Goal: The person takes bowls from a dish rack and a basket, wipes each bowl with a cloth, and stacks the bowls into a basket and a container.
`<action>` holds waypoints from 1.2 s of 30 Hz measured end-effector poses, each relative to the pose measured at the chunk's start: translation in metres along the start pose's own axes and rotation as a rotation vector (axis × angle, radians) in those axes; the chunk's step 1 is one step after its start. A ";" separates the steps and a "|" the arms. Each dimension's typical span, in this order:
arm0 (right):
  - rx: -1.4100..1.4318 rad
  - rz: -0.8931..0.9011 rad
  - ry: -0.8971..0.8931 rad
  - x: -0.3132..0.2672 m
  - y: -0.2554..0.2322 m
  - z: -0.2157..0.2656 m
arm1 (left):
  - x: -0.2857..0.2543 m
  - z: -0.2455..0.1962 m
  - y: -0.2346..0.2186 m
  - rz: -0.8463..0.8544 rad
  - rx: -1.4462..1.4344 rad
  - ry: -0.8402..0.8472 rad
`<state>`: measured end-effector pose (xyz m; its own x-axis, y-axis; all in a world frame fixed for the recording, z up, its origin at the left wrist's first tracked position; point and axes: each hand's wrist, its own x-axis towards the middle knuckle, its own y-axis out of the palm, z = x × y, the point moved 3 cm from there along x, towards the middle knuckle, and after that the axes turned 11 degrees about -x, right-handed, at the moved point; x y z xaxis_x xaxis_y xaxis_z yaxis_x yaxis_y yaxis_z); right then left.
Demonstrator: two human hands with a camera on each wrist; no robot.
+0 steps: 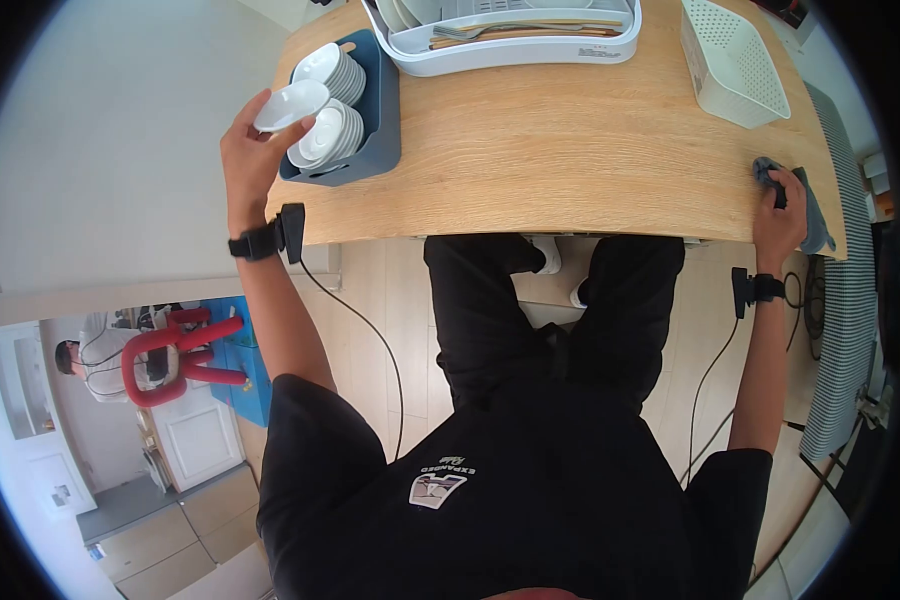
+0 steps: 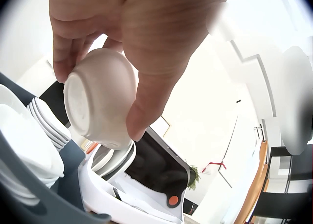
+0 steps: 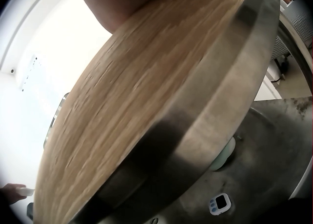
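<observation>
My left hand (image 1: pixel 253 160) pinches a small white bowl (image 1: pixel 292 105) by its sides above the blue-grey bin (image 1: pixel 385 120). Two stacks of white bowls (image 1: pixel 332 138) stand in that bin. In the left wrist view the thumb and fingers of the hand (image 2: pixel 132 43) lie on opposite sides of the tilted bowl (image 2: pixel 100 99). At the table's right edge my right hand (image 1: pixel 781 218) has its fingers curled on a dark grey cloth (image 1: pixel 818 215). The right wrist view shows only part of that hand (image 3: pixel 122 6), with the cloth out of sight.
A white dish rack (image 1: pixel 515 58) with plates, chopsticks and a fork stands at the back of the wooden table (image 1: pixel 550 150). A white perforated basket (image 1: pixel 735 70) is at the back right. Another person (image 1: pixel 110 355) is at the far left, beside a red frame. Cables hang from both wrists.
</observation>
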<state>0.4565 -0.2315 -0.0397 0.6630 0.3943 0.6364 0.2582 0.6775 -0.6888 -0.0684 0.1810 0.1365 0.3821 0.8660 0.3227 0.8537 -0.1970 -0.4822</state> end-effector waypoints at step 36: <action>0.037 -0.039 0.002 -0.003 0.007 -0.014 | 0.132 0.070 0.049 0.186 0.583 0.291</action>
<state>0.4661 -0.2365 -0.0519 0.6543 0.3664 0.6615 0.2572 0.7148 -0.6503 -0.0012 0.3177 0.0986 0.6537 0.6664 0.3586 0.4653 0.0198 -0.8849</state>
